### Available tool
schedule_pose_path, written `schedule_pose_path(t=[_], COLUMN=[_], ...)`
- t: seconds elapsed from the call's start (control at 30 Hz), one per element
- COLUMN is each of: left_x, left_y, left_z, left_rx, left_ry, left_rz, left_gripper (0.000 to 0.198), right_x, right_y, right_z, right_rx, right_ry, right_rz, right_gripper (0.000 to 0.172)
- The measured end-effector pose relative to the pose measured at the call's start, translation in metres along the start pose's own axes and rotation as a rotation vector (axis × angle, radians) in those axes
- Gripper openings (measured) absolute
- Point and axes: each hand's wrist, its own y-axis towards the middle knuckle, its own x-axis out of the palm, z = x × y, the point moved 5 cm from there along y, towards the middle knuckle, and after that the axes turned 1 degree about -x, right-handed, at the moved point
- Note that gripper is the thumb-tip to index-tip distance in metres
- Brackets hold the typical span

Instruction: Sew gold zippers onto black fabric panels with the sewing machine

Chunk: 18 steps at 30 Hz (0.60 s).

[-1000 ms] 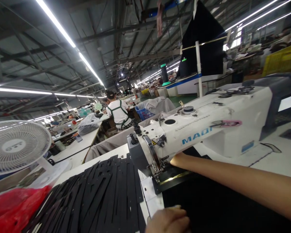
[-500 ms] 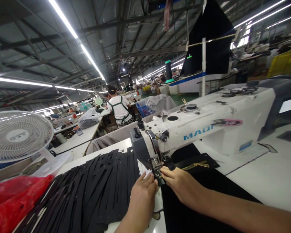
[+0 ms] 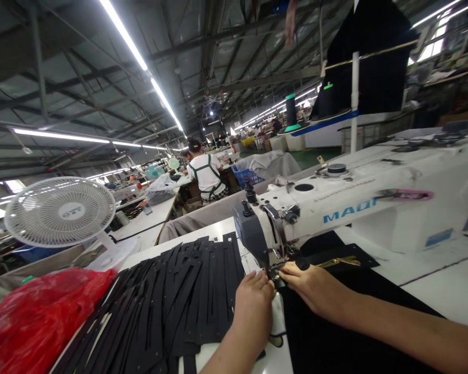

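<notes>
A white sewing machine (image 3: 281, 223) stands in front of me, its presser foot (image 3: 275, 271) low over the work. My left hand (image 3: 253, 304) is just left of the foot, fingers bent and pressed together; what they hold, if anything, is hidden. On the other side of the foot, my right hand (image 3: 315, 285) has its fingers closed on the edge of the black fabric (image 3: 331, 327). Beyond its knuckles runs a gold zipper (image 3: 341, 261) along the cloth. The needle and the stitched spot are too small to make out.
Many black slotted strips (image 3: 167, 301) lie in an overlapping pile to the left. A red plastic bag (image 3: 47, 317) and a white fan (image 3: 66, 212) stand further left. Ahead, a person in a white shirt (image 3: 205, 174) sits facing away, near a blue basket (image 3: 249, 176).
The view has turned left, so everything sits further right in it. Both hands stay beside the presser foot, with little visible movement against the machine.
</notes>
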Motion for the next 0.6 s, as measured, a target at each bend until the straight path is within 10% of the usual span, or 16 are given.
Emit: schedule_pose_path(t=[0.6], left_x=[0.009], left_y=[-0.003], left_z=[-0.005], left_rx=[-0.037], left_ry=[0.033], left_rz=[0.012], left_gripper=[0.016], right_x=[-0.002], right_y=[-0.001], right_z=[0.003], right_rx=[-0.015], right_ry=[0.054], right_rz=[0.069], right_gripper=[0.031])
